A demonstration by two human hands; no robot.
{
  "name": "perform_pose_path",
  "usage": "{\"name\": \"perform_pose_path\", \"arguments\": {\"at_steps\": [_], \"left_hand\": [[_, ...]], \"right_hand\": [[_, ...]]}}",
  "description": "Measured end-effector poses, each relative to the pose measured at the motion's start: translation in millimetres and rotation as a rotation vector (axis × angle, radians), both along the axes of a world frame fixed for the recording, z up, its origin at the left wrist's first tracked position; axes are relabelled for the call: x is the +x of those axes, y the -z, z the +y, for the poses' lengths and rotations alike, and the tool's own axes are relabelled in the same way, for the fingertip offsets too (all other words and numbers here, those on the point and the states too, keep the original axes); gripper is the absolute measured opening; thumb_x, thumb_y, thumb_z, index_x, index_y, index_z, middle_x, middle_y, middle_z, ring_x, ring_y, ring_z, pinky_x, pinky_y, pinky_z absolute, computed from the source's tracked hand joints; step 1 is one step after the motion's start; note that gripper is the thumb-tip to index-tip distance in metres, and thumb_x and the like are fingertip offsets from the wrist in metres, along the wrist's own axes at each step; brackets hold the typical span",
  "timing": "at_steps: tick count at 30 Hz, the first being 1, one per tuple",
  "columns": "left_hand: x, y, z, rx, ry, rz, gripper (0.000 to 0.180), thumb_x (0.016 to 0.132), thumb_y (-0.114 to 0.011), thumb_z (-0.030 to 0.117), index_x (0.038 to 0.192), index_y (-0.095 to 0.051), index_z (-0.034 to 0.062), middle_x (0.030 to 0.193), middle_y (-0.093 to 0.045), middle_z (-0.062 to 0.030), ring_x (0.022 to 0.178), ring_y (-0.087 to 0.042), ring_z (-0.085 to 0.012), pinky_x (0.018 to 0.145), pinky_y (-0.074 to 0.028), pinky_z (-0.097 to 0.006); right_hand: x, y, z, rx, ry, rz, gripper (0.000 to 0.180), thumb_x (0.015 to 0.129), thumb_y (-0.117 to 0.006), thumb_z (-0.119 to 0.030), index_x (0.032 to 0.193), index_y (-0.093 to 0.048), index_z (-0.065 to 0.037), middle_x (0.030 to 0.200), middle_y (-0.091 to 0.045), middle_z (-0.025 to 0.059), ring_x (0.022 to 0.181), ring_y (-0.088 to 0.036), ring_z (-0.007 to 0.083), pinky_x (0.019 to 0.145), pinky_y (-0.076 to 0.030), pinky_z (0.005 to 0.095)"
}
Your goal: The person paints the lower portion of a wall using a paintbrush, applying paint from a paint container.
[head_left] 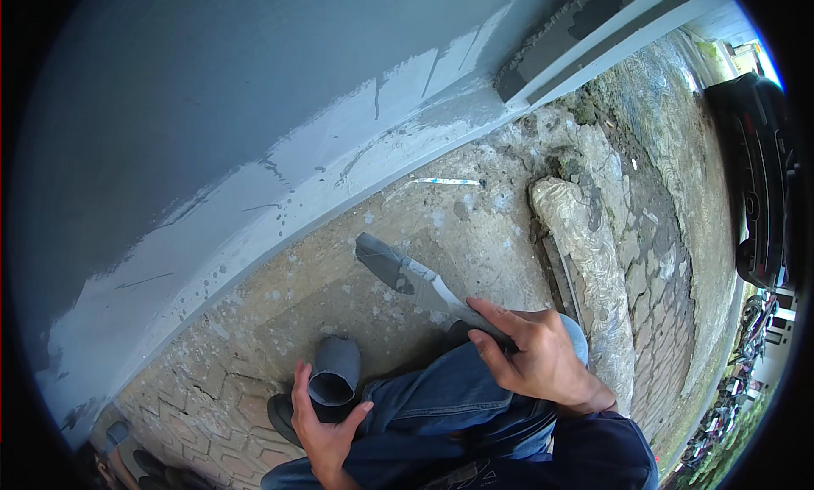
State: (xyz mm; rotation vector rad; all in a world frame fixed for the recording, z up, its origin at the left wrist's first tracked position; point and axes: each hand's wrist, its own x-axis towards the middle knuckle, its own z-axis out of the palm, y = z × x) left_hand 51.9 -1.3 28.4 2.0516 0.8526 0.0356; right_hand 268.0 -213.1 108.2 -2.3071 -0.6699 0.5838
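Observation:
Grey paint coats a paintbrush (424, 288), whose handle is gripped in my right hand (543, 354) above my bent knee. Its dark, wet-looking bristles point away toward the wall. Between the spread thumb and fingers of my left hand (326, 439) is a grey, paint-covered cup (338, 359), its opening tilted toward me. My fingers run along its left side, and a gap shows beside the thumb; whether any finger presses on the cup is hard to see. The wall (220, 91) is dark grey above, with a paler, streaked and spattered band (254, 202) along its foot.
A thin white stick (449, 181) lies on the paint-spotted concrete. A crumpled, pale lumpy mass (564, 210) stretches along the right, beside paving. At far right are a dark car (755, 176) and several motorcycles (729, 397). Part of another person (119, 460) shows at lower left.

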Motion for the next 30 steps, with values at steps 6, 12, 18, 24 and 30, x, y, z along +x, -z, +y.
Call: {"name": "perform_pose_path", "arguments": {"at_steps": [6, 12, 18, 24, 30], "left_hand": [[0, 3, 3, -0.005, -0.013, 0.003, 0.098, 0.052, -0.094, 0.024, 0.134, -0.046, -0.0001, 0.140, -0.048, -0.0257, 0.126, -0.050, -0.0408, 0.103, -0.041, -0.044], [3, 2, 3, -0.010, 0.009, 0.000, 0.103, 0.050, -0.095, 0.022, 0.136, -0.045, -0.0012, 0.141, -0.048, -0.0253, 0.127, -0.050, -0.0357, 0.105, -0.039, -0.041], [7, 2, 3, 0.024, 0.048, 0.029, 0.106, 0.048, -0.096, 0.023, 0.136, -0.044, -0.0020, 0.141, -0.047, -0.0263, 0.127, -0.050, -0.0373, 0.106, -0.038, -0.042], [19, -9, -4, 0.084, -0.002, 0.135, 0.089, 0.065, -0.089, 0.040, 0.139, -0.051, 0.0097, 0.134, -0.057, -0.0181, 0.116, -0.057, -0.0365, 0.097, -0.044, -0.048], [6, 9, 6, 0.084, 0.082, 0.048, 0.108, 0.046, -0.097, 0.026, 0.135, -0.044, -0.0024, 0.140, -0.047, -0.0285, 0.127, -0.049, -0.0432, 0.105, -0.039, -0.046]], "right_hand": [[1, 2, -2, 0.000, -0.016, 0.047, 0.039, 0.082, -0.069, -0.010, 0.118, -0.062, 0.005, 0.072, -0.068, 0.0191, 0.054, -0.066, 0.0315, 0.050, -0.051, 0.0379], [4, 7, -5, 0.068, -0.063, 0.057, 0.043, 0.083, -0.069, -0.011, 0.121, -0.060, 0.005, 0.065, -0.065, 0.0144, 0.048, -0.062, 0.0293, 0.046, -0.049, 0.0374], [7, 7, -11, 0.023, -0.092, 0.115, 0.046, 0.084, -0.070, -0.015, 0.124, -0.058, 0.005, 0.058, -0.059, 0.0096, 0.043, -0.058, 0.0257, 0.040, -0.046, 0.0372], [9, 9, -14, 0.036, -0.115, 0.111, 0.045, 0.084, -0.071, -0.014, 0.124, -0.059, 0.004, 0.060, -0.061, 0.0112, 0.045, -0.060, 0.0235, 0.042, -0.045, 0.0336], [10, 8, -15, 0.038, -0.127, 0.105, 0.046, 0.085, -0.070, -0.014, 0.125, -0.058, 0.004, 0.059, -0.060, 0.0103, 0.043, -0.058, 0.0227, 0.041, -0.044, 0.0336]]}}
